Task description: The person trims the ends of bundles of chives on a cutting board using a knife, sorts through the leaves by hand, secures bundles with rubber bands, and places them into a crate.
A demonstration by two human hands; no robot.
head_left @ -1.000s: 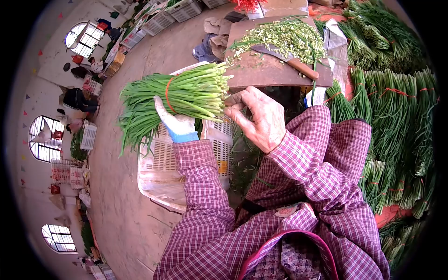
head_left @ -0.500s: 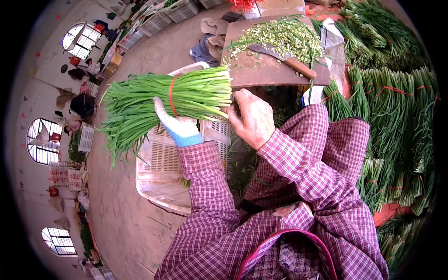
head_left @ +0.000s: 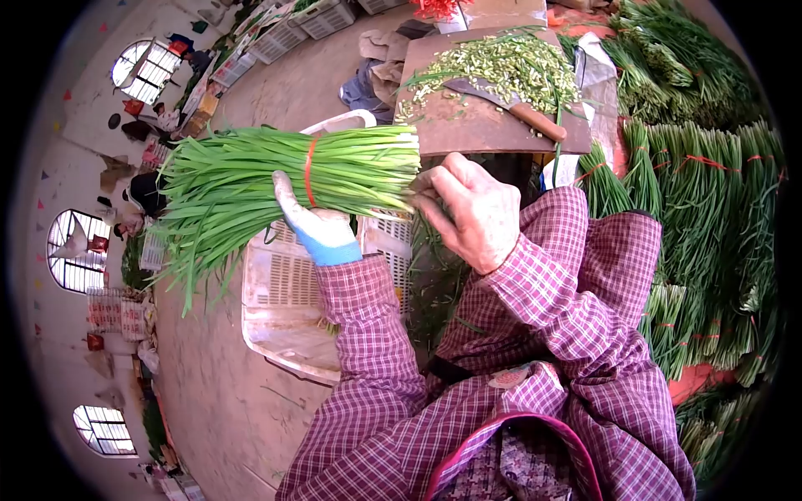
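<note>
Green stalks form a long bundle [head_left: 242,171], bound by a thin orange band [head_left: 309,171] and stretching crosswise, partly over a white slotted plastic crate [head_left: 288,280], in the head view. The left hand [head_left: 313,221], in a white-and-blue glove [head_left: 337,248], grips it beside the band, thumb up across the stalks, apparently to steady the pale ends [head_left: 407,167] for the bare right hand [head_left: 476,209]. That hand curls inward, thumb and forefinger close together there; whether they pinch a stalk, I cannot tell.

From my remote feed, I count two hands [head_left: 480,215] and one chive bundle [head_left: 251,171] mid-frame, one knife [head_left: 535,119] upper right, three windows [head_left: 104,430] left.
</note>
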